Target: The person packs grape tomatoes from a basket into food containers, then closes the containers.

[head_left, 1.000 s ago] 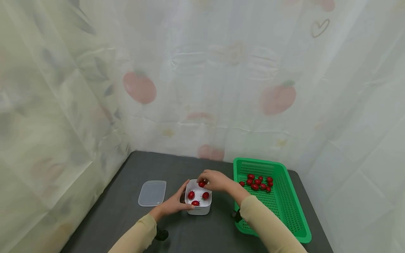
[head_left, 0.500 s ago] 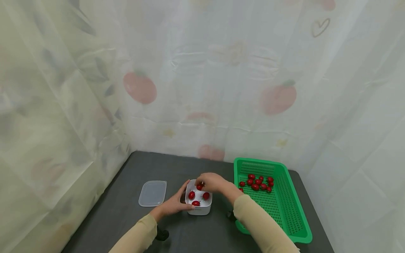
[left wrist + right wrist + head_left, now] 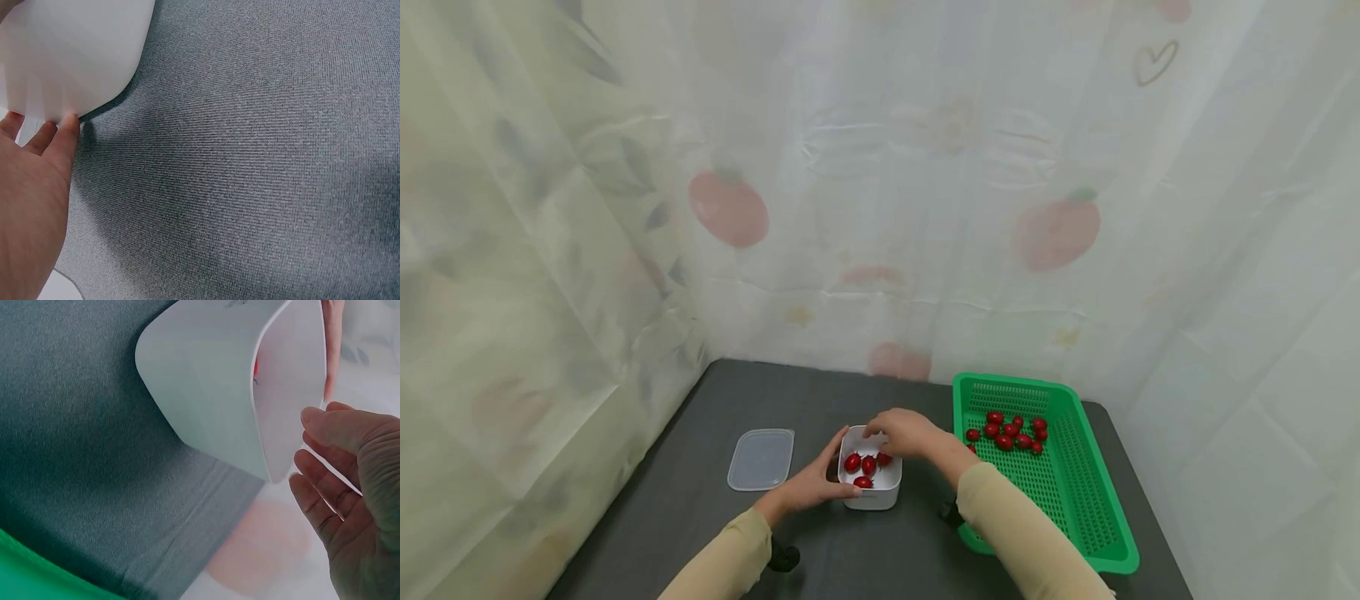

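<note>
Tomatoes, four by the head view, lie in the white box my left hand grips. The right wrist view catches only a red sliver, but shows my right hand empty, fingers loosely parted near the rim.

Premises: a small curtained booth; whether a home or other building surrounds it cannot be told. Taken from the centre of the head view, pale, creased curtains hang at nine, twelve and three o'clock (printed fruit and a heart, rather domestic). A dark table fills six o'clock, bearing kitchen-type wares: a white tub and, toward four-thirty, a green basket.
</note>
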{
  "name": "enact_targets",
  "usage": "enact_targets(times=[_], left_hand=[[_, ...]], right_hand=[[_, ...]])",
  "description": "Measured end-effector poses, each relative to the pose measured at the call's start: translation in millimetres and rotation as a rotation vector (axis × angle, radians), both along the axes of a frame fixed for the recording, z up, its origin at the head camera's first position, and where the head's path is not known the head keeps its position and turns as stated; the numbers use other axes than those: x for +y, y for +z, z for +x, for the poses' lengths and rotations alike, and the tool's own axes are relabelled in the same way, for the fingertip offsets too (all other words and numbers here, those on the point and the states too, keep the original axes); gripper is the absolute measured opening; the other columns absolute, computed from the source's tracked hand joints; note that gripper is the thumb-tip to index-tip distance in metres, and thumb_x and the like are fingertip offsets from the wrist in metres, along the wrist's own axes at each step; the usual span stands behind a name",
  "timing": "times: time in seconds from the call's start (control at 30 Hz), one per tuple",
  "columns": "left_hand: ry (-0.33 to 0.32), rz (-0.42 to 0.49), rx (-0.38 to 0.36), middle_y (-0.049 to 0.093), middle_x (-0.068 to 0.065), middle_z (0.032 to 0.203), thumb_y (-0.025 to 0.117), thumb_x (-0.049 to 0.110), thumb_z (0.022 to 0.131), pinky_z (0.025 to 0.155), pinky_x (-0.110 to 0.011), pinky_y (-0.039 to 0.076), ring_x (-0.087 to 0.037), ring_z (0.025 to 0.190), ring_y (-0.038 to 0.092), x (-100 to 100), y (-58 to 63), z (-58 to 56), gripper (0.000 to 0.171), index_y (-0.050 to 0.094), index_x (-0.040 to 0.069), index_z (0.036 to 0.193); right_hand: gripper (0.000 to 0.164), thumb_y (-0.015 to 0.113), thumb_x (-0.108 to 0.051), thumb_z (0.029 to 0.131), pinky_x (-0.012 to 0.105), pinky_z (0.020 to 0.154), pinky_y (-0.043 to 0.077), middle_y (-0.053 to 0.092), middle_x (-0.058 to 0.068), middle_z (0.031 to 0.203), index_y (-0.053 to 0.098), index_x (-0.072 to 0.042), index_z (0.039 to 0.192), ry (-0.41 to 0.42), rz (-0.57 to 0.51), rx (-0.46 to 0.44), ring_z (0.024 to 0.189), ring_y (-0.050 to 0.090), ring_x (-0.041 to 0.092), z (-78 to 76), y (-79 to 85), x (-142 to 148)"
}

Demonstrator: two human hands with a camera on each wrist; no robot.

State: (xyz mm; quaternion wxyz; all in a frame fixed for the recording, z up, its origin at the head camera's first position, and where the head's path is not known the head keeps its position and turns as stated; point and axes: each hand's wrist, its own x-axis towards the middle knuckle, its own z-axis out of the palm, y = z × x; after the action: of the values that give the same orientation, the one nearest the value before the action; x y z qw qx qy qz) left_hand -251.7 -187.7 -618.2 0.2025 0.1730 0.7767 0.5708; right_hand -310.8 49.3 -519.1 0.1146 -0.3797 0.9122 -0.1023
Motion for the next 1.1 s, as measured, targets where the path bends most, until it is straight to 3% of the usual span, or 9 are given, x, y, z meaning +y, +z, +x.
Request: enact_targets(times=[0.33,0.73,1.1], left_hand=[[-0.006,0.023,-0.005,0.010,-0.016,0.168,0.080,0.026,0.091,0.114,-0.060,0.030,-0.041,0.149,0.023,2,1.5,0.7,0.113,-0.006,0.018,0.165],[0.015,-0.017,0.005,0.012,-0.012,0.168,0.082,0.030,0.088,0.116,-0.062,0.025,-0.038,0.150,0.021,1,-2.0,-1.0,0.115,-0.002,0.021,0.166],[0.015,-0.008,0.012,0.013,-0.013,0.168,0.082,0.030,0.088,0.116,-0.062,0.025,-0.039,0.150,0.021,1,-2.0,-0.1,0.116,-0.003,0.019,0.165]], right_hand=[[0.034,0.072,-0.015,0.096,0.044,0.106,0.046,0.067,-0.003,0.129,0.072,-0.019,0.129,0.003,-0.061,0.059,0.125,0.058,0.021,-3.5,14.9,29],[0.036,0.072,-0.014,0.096,0.048,0.105,0.045,0.065,0.001,0.132,0.069,-0.020,0.132,-0.102,-0.141,0.083,0.128,0.056,0.027,-3.5,41.7,98],[0.036,0.070,-0.012,0.097,0.057,0.106,0.042,0.064,0.009,0.135,0.068,-0.013,0.133,-0.220,-0.145,0.090,0.133,0.049,0.039,-7.6,33.4,161]])
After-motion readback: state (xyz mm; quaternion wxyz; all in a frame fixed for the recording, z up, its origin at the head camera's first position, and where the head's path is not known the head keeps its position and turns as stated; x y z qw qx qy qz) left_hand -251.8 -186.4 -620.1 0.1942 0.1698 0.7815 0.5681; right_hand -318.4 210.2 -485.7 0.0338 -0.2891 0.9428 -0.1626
